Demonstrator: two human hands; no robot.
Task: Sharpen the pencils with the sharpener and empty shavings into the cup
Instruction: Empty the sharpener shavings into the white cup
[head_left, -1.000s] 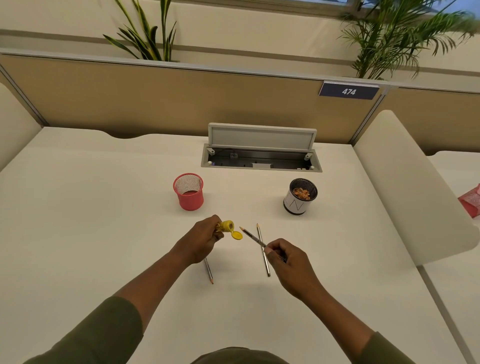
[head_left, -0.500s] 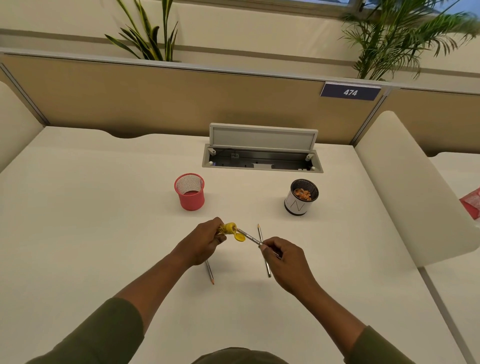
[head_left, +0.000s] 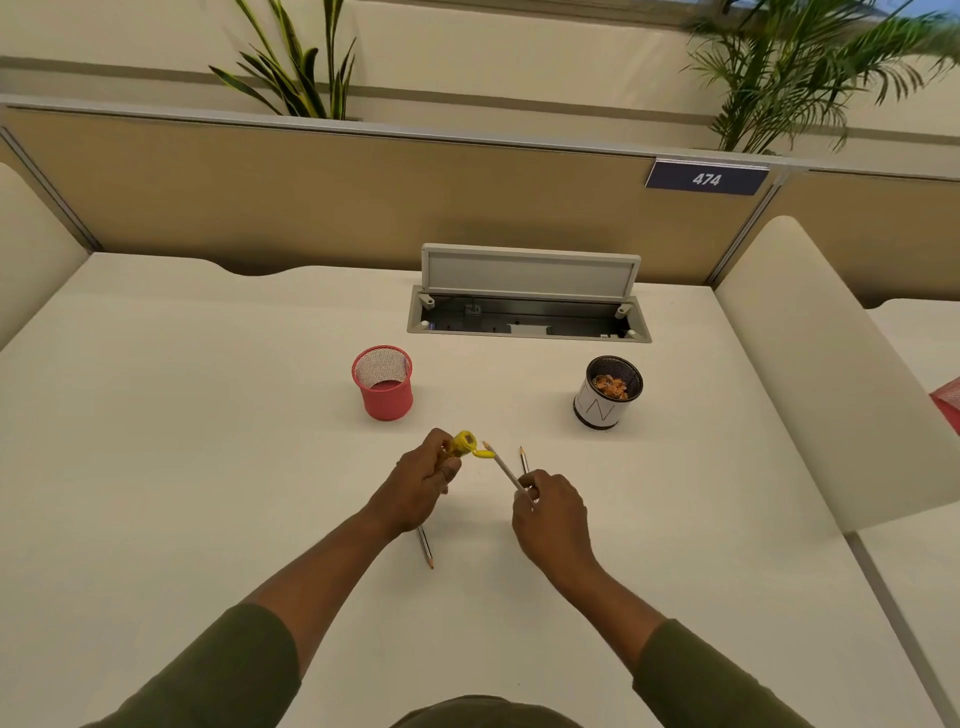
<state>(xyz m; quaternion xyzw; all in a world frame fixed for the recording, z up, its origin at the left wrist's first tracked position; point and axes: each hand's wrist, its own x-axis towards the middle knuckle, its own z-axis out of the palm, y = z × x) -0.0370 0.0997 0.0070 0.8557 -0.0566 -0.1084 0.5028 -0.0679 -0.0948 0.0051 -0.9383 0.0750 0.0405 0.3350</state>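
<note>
Sharpening is being set up: the yellow sharpener (head_left: 464, 443), its lid hanging open, is being gripped in the curled fingers of the left hand (head_left: 422, 483), while a pencil (head_left: 505, 470) is being pinched by the right hand (head_left: 551, 512), its tip just beside the sharpener but apparently not yet inserted. Two more pencils are lying on the table (head_left: 182, 441). Next, the tip is probably being lined up with the hole. The black cup (head_left: 608, 392) holding shavings is standing well apart.

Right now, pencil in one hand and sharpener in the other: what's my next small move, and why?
Probably slide the pencil tip into the yellow sharpener. The right hand holds it aimed there, its tip just short, and the left hand grips the sharpener.
</note>
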